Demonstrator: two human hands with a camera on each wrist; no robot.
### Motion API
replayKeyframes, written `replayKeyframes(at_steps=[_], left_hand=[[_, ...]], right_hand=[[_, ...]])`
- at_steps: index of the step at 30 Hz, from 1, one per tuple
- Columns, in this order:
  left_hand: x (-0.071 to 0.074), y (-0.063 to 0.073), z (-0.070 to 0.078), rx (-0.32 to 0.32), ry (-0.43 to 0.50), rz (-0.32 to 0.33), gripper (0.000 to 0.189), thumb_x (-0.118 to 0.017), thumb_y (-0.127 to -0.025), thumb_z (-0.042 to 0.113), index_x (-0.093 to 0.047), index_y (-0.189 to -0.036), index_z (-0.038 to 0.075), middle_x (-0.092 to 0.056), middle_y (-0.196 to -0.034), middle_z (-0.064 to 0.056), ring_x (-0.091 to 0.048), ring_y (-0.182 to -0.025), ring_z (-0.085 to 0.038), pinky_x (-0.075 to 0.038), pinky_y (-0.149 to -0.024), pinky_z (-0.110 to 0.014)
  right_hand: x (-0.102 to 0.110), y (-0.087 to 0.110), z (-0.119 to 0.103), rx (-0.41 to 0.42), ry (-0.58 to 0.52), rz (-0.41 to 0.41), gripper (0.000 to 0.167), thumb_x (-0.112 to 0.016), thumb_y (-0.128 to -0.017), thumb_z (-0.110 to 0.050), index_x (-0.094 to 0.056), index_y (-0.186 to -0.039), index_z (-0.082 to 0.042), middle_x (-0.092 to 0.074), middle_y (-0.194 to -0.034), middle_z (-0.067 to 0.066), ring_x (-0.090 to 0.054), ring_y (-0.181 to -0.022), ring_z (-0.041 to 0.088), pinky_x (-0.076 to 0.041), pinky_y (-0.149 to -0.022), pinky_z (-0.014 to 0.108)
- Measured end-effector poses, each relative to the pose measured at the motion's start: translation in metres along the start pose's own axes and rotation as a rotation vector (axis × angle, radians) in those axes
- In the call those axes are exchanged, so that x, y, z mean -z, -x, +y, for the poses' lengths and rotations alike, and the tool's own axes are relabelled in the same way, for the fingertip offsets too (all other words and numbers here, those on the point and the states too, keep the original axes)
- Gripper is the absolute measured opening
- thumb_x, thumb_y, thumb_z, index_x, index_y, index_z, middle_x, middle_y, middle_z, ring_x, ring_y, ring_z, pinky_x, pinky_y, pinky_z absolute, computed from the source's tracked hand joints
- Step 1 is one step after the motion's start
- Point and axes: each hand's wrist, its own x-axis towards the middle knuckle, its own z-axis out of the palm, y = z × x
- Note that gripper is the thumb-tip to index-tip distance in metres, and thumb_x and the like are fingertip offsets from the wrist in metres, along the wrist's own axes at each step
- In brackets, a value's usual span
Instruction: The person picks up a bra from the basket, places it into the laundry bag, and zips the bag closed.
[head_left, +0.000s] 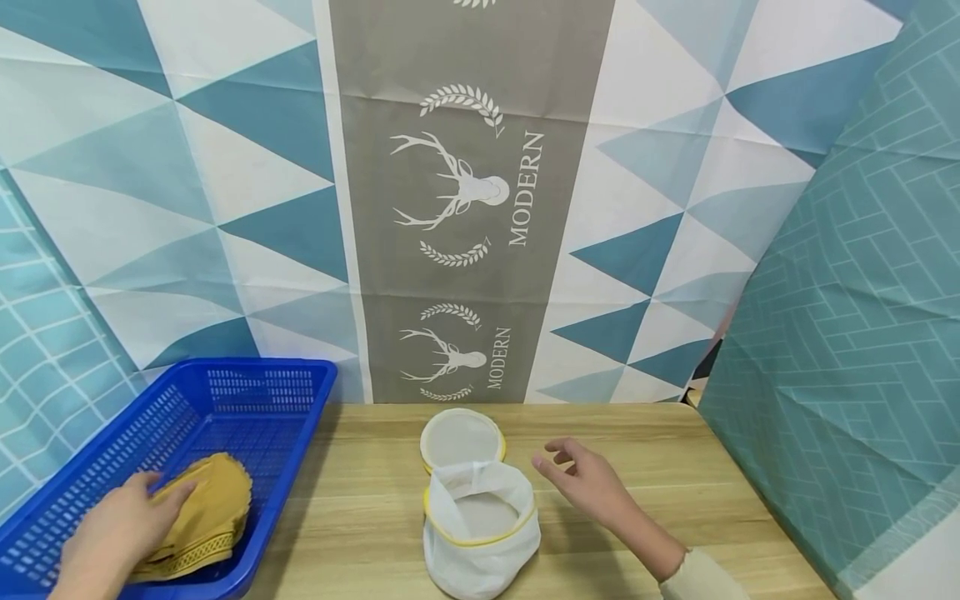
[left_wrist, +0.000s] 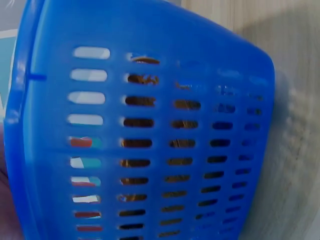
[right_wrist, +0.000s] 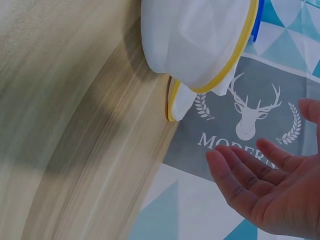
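Note:
A mustard-yellow garment (head_left: 206, 508) with a patterned band along its lower edge is in the blue plastic basket (head_left: 300, 467). My left hand (head_left: 120, 529) grips its left side, thumb over the front and the other fingers behind. In the left wrist view, the basket wall (left_wrist: 150, 32) hides most of that hand, and brownish cloth shows through the slots. A white mesh laundry bag (head_left: 480, 558) with yellow zip edging stands on the table, its round lid (head_left: 462, 439) folded back. To its right, my right hand (head_left: 588, 483) hovers with loosely bent fingers, holding nothing.
The wooden table (head_left: 360, 517) ends at a patterned cloth backdrop (head_left: 465, 275) behind the bag. A teal tile-print sheet (head_left: 862, 358) hangs along the right side, and a light-blue one (head_left: 45, 333) hangs at the left, beside the basket.

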Motion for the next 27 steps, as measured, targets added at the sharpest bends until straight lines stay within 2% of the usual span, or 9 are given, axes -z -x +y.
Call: replayKeyframes(at_steps=[8,12,21,27], left_hand=[[0.001,-0.001,-0.005,0.078,-0.049,-0.004,0.083,-0.046,-0.092,0.055,-0.034,-0.129,-0.018,-0.041,-0.122,-0.042,-0.048,-0.099,-0.054,-0.046,-0.076,-0.057],[0.001,-0.002,-0.008,0.086,-0.064,-0.001,0.084,-0.044,-0.092,0.056,-0.034,-0.127,-0.019,-0.041,-0.121,-0.042,-0.048,-0.1,-0.054,-0.045,-0.078,-0.059],[0.003,-0.003,-0.012,0.111,-0.068,-0.025,0.078,-0.046,-0.093,0.049,-0.033,-0.127,-0.021,-0.041,-0.121,-0.041,-0.047,-0.102,-0.054,-0.044,-0.08,-0.061],[-0.001,-0.014,-0.022,0.109,-0.072,-0.038,0.081,-0.045,-0.092,0.052,-0.035,-0.126,-0.02,-0.042,-0.121,-0.041,-0.048,-0.102,-0.053,-0.045,-0.079,-0.061]], right_hand=[[-0.006,0.001,0.003,-0.002,-0.021,-0.018,0.047,-0.061,-0.086,-0.049,-0.062,-0.114,-0.011,-0.065,-0.102,0.004,-0.06,-0.082,0.013,-0.05,-0.065,0.029],[-0.009,0.002,0.004,-0.003,-0.032,-0.024,0.046,-0.061,-0.086,-0.049,-0.062,-0.113,-0.012,-0.065,-0.1,0.003,-0.059,-0.081,0.012,-0.048,-0.064,0.027],[-0.015,0.0,0.007,0.01,-0.033,-0.009,0.044,-0.062,-0.086,-0.047,-0.063,-0.111,-0.012,-0.065,-0.099,0.003,-0.058,-0.079,0.01,-0.048,-0.063,0.027],[-0.016,0.002,0.007,0.028,-0.034,-0.018,0.043,-0.062,-0.086,-0.046,-0.064,-0.11,-0.011,-0.065,-0.098,0.004,-0.058,-0.079,0.011,-0.048,-0.064,0.027]])
